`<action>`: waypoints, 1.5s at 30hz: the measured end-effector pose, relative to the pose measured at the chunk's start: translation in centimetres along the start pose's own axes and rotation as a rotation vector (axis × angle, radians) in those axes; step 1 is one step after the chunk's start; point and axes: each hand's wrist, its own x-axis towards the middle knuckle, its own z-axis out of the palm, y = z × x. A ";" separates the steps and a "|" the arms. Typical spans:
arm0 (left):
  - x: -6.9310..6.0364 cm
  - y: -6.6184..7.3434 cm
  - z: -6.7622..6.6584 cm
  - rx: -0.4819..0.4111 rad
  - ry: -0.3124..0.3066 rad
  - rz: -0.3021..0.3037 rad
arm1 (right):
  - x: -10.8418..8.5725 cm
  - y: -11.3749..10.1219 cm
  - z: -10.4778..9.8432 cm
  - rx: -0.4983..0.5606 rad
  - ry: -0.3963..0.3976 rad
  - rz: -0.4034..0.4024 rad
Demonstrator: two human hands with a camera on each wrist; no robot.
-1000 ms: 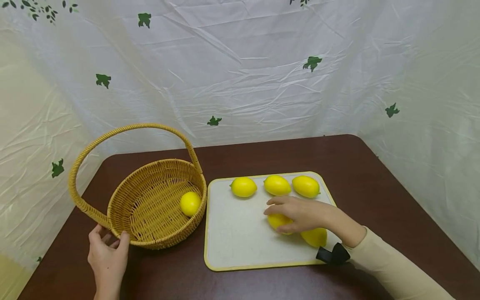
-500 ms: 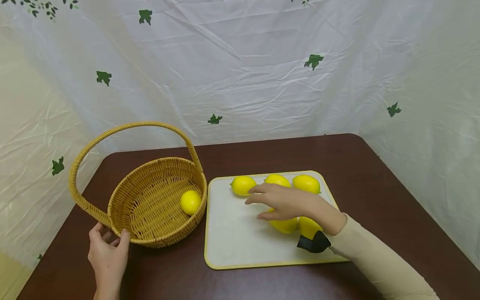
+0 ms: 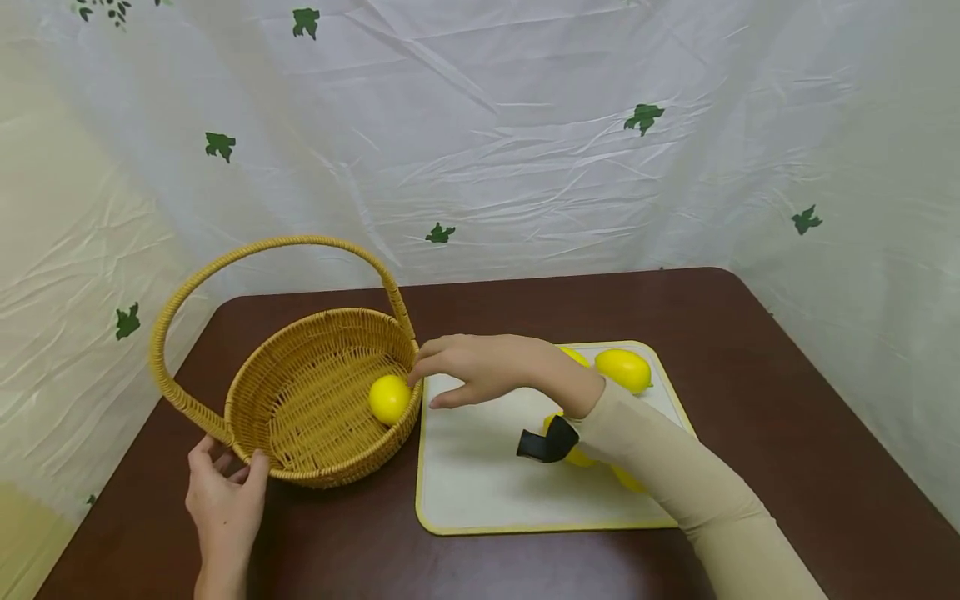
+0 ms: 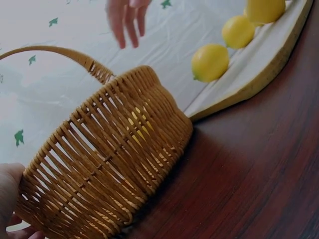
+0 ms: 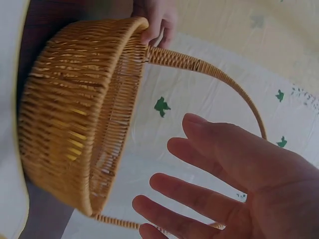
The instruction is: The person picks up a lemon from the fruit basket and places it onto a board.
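A round wicker basket (image 3: 322, 477) with a tall arched handle stands at the left of the table, one yellow lemon (image 3: 390, 399) lying inside near its right wall. My left hand (image 3: 225, 504) pinches the basket's near-left rim at the foot of the handle, thumb on the rim. Above the board's left side, beside the basket's right rim, my right hand (image 3: 480, 367) hovers with loosely bent fingers. In the right wrist view the same right hand (image 5: 234, 184) has its fingers spread and holds nothing. Several lemons (image 3: 624, 370) lie on the white board, some hidden by the right arm.
The white board (image 3: 472, 492) with a yellow rim lies just right of the basket on the dark brown table (image 3: 555, 567). A black strap (image 3: 549, 440) hangs from the right wrist. A white curtain (image 3: 510, 167) with green leaf prints encloses the table's back and sides.
My right hand has moved left from over the lemons to the basket's right rim, carrying nothing. The left hand keeps its hold on the basket. The whole view has shifted slightly.
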 end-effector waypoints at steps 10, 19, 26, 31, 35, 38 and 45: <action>0.2 0.0 0.0 0.007 -0.013 0.012 | 5.6 -0.2 -1.2 -0.029 -0.108 -0.024; 0.1 -0.2 0.1 0.012 0.000 0.034 | 9.8 0.4 1.2 0.005 -0.211 0.036; 0.1 -0.2 0.1 0.000 0.000 0.047 | 11.5 1.2 2.9 -0.024 -0.248 0.062; 0.2 -0.3 0.0 0.000 0.005 0.048 | 12.2 1.9 3.8 -0.034 -0.287 0.119; 0.3 -0.3 0.0 0.008 0.001 0.054 | 12.8 2.3 4.8 -0.058 -0.338 0.156; 0.3 -0.3 0.0 0.004 -0.006 0.057 | 13.0 2.2 5.4 -0.103 -0.369 0.163; 0.1 -0.3 -0.1 0.012 0.000 0.062 | 13.0 1.9 5.6 -0.127 -0.376 0.180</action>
